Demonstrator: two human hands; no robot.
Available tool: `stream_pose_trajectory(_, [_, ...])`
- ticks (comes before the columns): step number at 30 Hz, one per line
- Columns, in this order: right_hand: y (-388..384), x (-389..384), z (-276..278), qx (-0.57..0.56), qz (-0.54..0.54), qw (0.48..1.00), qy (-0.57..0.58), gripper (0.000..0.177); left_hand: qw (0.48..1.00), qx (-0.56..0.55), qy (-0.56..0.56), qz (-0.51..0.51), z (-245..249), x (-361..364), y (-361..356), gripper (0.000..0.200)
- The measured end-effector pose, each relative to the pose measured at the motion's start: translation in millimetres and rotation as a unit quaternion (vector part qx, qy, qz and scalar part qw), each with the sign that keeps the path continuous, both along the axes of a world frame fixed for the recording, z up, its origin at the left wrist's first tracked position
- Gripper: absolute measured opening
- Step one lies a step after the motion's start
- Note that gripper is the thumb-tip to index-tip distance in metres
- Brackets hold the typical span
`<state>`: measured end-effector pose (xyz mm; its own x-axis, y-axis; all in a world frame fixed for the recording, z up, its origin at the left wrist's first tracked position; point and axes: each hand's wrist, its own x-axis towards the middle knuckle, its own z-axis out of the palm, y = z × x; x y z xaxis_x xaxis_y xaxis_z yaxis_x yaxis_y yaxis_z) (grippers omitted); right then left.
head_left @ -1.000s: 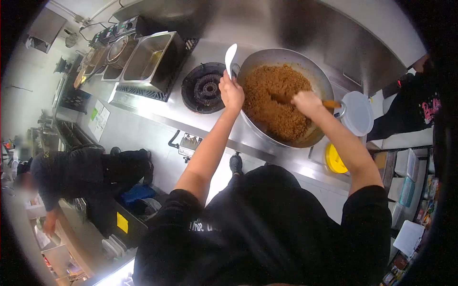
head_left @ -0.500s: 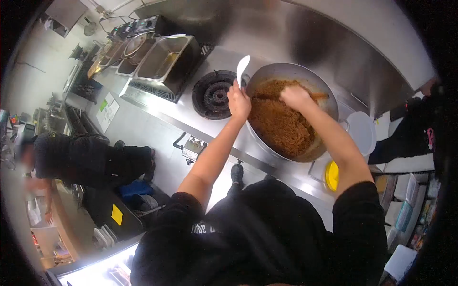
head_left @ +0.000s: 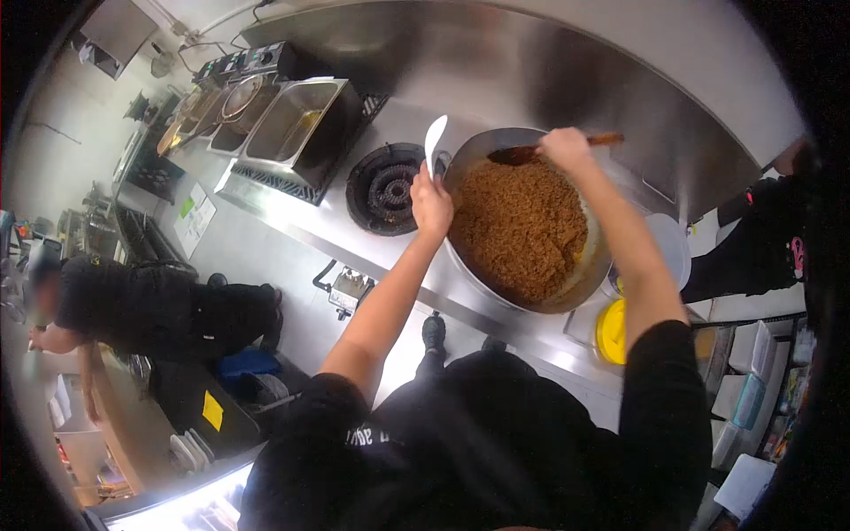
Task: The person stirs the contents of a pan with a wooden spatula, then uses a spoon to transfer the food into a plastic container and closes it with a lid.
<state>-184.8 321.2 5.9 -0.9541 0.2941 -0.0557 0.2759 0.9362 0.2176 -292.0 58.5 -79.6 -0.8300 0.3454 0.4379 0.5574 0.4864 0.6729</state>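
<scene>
A large steel wok [head_left: 580, 288] full of brown fried rice [head_left: 522, 226] sits on the steel stove counter. My left hand [head_left: 431, 205] is closed on a white spatula [head_left: 434, 140] at the wok's left rim, blade pointing up. My right hand [head_left: 565, 149] grips a wooden-handled ladle [head_left: 531, 153] at the wok's far rim, its scoop lying on the rice edge.
An unlit gas burner [head_left: 387, 188] lies left of the wok, with steel pans [head_left: 297, 124] beyond it. A white lid [head_left: 675, 248] and a yellow container [head_left: 611, 332] sit right of the wok. One person [head_left: 133, 305] bends at the left, another [head_left: 766, 234] stands at the right.
My right hand has swept the ladle from the middle of the rice to the wok's far rim. My left hand stays at the left rim with the spatula.
</scene>
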Motion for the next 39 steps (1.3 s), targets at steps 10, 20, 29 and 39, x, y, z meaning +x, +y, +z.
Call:
stream_pose_trajectory(10, [-59,77,35,-0.037,0.082,0.992,-0.085,0.032,1.0,0.004,0.026,-0.009,0,-1,1,0.041])
stream_pose_trajectory(20, [-18,65,-53,-0.105,-0.138,0.983,-0.062,0.023,0.999,0.021,0.026,-0.007,-5,-2,4,0.04])
stream_pose_trajectory(29, [-113,128,62,-0.049,-0.095,0.994,-0.038,0.019,0.998,0.048,-0.007,-0.035,-6,-3,1,0.039])
stream_pose_trajectory(39, [-110,110,-47,-0.074,-0.101,0.992,-0.008,0.015,0.997,0.03,-0.039,-0.065,-2,2,-4,0.042])
